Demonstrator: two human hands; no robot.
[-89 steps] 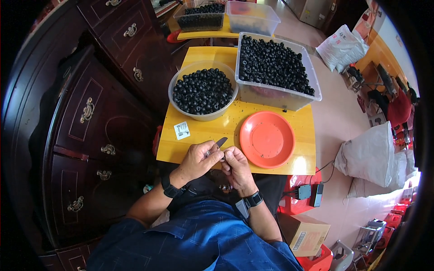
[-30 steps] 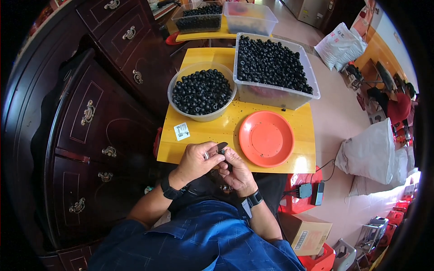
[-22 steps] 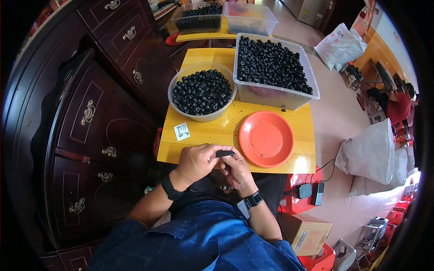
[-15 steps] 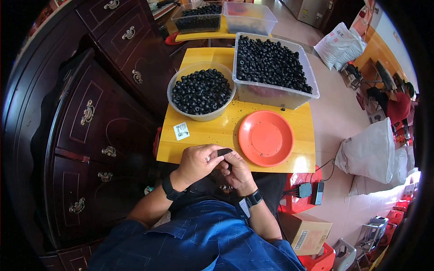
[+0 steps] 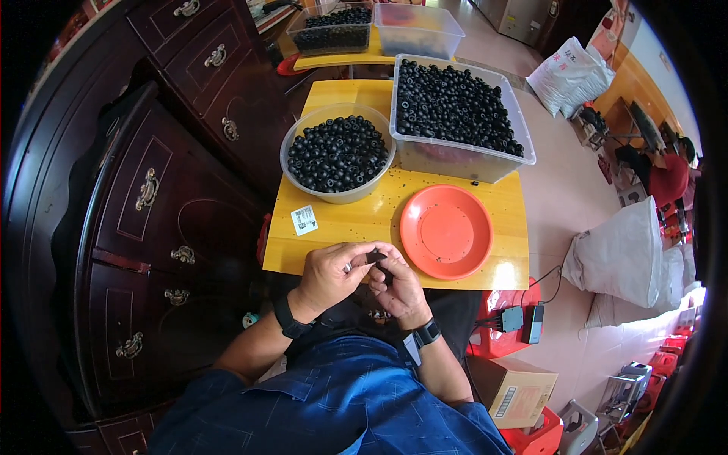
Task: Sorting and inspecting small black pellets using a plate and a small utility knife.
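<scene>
A knife point(image 5: 375, 258) was gripped in the left hand point(image 5: 327, 273); just beside it, left of the red plate point(image 5: 446, 229), a small black piece point(image 5: 386, 277), apparently unfinished, was pinched by the right hand point(image 5: 399, 288); the round bowl point(image 5: 341, 196) and rectangular bin point(image 5: 453, 161) were heaped with black pieces point(image 5: 459, 106), whose finished share could not be told

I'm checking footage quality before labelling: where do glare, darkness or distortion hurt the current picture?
Head view: the brown cabinet sits dark, its edges bowed; head view: glare whitens the yellow table near its front right corner, and the floor at far right; head view: the knife blade between left hand and right hand is dark, with little detail.
</scene>
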